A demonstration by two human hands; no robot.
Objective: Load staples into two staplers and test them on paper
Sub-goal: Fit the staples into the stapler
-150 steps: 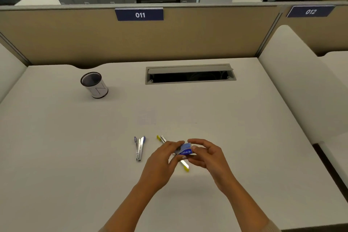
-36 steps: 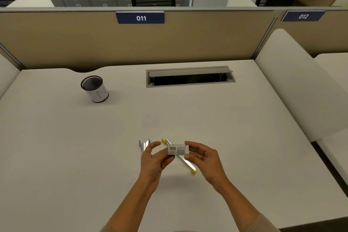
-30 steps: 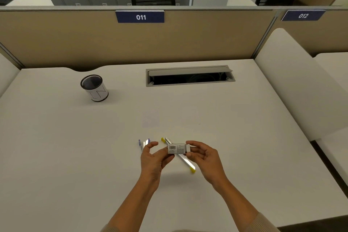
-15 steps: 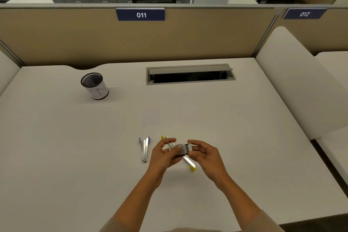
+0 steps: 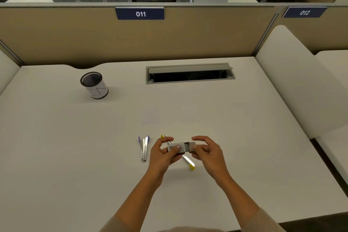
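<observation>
Curled round a small staple box [image 5: 176, 148], the left hand [image 5: 162, 156] grips its sleeve just above the desk [image 5: 75, 156]. The right hand [image 5: 207, 153] pinches the inner tray [image 5: 190, 146], which sits partly out. Two opened staplers lie below: the blue stapler [image 5: 144, 148] to the left, the yellow stapler [image 5: 188, 162] under the hands. Drawing the tray out level and slowly should keep the staple strips from spilling.
</observation>
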